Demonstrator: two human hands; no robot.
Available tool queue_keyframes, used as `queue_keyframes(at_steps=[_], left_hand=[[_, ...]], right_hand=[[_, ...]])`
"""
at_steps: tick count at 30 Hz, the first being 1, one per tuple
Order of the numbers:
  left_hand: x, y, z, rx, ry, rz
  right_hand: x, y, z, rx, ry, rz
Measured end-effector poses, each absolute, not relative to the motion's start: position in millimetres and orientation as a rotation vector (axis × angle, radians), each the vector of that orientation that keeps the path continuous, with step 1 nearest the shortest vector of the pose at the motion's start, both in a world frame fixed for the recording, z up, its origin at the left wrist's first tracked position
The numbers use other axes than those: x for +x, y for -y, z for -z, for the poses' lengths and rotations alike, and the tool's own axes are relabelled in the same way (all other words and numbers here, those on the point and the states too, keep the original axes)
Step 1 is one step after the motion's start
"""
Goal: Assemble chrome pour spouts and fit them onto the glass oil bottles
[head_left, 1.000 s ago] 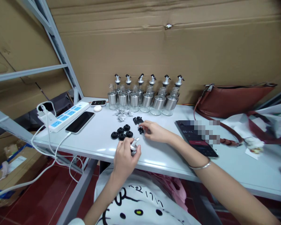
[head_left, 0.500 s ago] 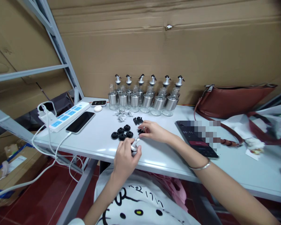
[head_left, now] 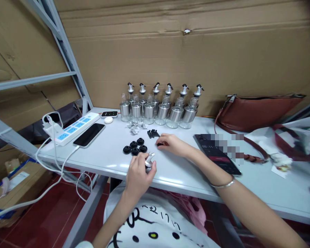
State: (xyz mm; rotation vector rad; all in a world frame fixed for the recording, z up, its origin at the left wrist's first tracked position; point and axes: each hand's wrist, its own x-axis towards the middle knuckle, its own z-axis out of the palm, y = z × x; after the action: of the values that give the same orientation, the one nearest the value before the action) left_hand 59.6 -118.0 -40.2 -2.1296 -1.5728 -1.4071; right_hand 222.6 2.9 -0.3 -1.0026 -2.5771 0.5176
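My left hand (head_left: 140, 171) is closed around a silver pourer spout (head_left: 150, 161) near the table's front edge. Curled fingers of my right hand (head_left: 172, 144) rest at the tabletop over small black parts (head_left: 159, 144), most of which they hide. Just beyond those fingertips lie several slim black levers (head_left: 153, 133). Several round black stoppers (head_left: 134, 144) are grouped to the left, close to my left fingertips. Farther back, more silver spouts (head_left: 135, 129) lie in a loose pile.
Two rows of glass bottles with steel sleeves (head_left: 163, 112) stand along the cardboard wall; the back row has pourers fitted. A power strip (head_left: 77, 128) and a phone (head_left: 89, 135) sit left. Right are a tablet (head_left: 214, 156) and a brown bag (head_left: 260, 110).
My right hand has shifted slightly right, its fingers now covering the small black parts that showed beside it before. My left hand keeps its hold on the spout.
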Motion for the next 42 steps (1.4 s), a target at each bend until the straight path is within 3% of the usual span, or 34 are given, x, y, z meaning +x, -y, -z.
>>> queue_keyframes(at_steps=[4,9,14,17,24,29,37,42], left_hand=[[58.5,118.9,41.2,-2.154,1.633,1.471],[55.4,123.2,34.8,-2.286,1.778,1.811],[60.4,109.5,27.9,-2.473,1.471,1.978],[61.4,93.8,24.8,-2.461,1.253,1.795],[49.5,67.0,9.6,-2.519,1.026,1.5],[56.2,67.4,4.6,-2.161,0.819,1.774],[71.4,61.9,0.7,-2.009,1.019,0.958],[67.4,36.8,-7.4,-1.921,1.099,0.8]], right_hand=[[225.8,-1.7,-4.1,-1.023,2.579,-0.532],[224.3,10.4,-20.1,-0.955,2.356,-0.613],[203.1,34.6,-19.9,-0.624,1.914,-1.583],[191.8,44.8,-14.6,-0.58,1.586,-1.807],[190.3,51.1,-24.4,-0.604,1.369,-1.915],[192.1,48.4,-22.9,-0.612,1.338,-1.744],[194.1,36.5,-22.1,-0.655,1.157,-1.684],[195.0,36.0,-26.3,-0.594,1.178,-1.64]])
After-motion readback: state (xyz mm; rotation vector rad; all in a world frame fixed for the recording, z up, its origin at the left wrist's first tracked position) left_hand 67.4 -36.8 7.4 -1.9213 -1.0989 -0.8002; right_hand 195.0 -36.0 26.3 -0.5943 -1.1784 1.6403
